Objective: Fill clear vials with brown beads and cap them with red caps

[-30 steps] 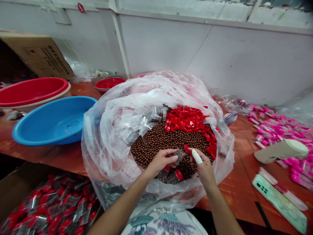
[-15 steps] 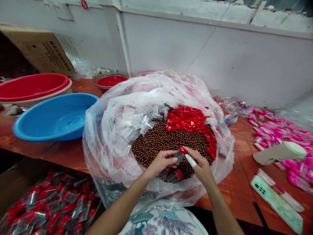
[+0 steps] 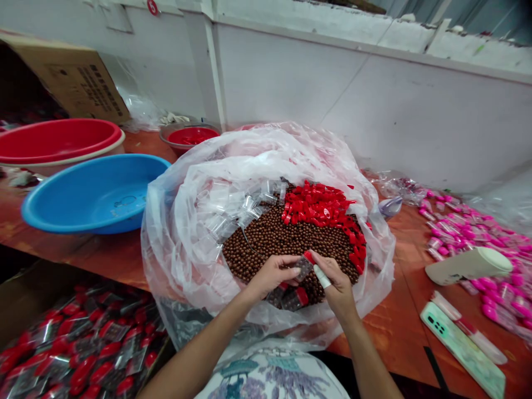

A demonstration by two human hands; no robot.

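My left hand grips a small clear plastic container with brown balls inside. At its upper end sits a red cap, pinched by the fingers of my right hand, whose thumb wears a white covering. Below my hands lies a filled, red-capped container, with another partly hidden beside it. Brown balls spread beneath, inside a translucent plastic bag with rolled-back sides. Red caps are heaped at the pile's far right, empty clear containers at its left.
A blue basin and a red basin stand left. A box at lower left holds many red-capped containers. To the right are pink-capped containers, a cream cylinder and a phone. A wall rises behind.
The view has shifted slightly. Both hands stay together over the pile, and my right fingers have moved a little over the red cap, which shows less.
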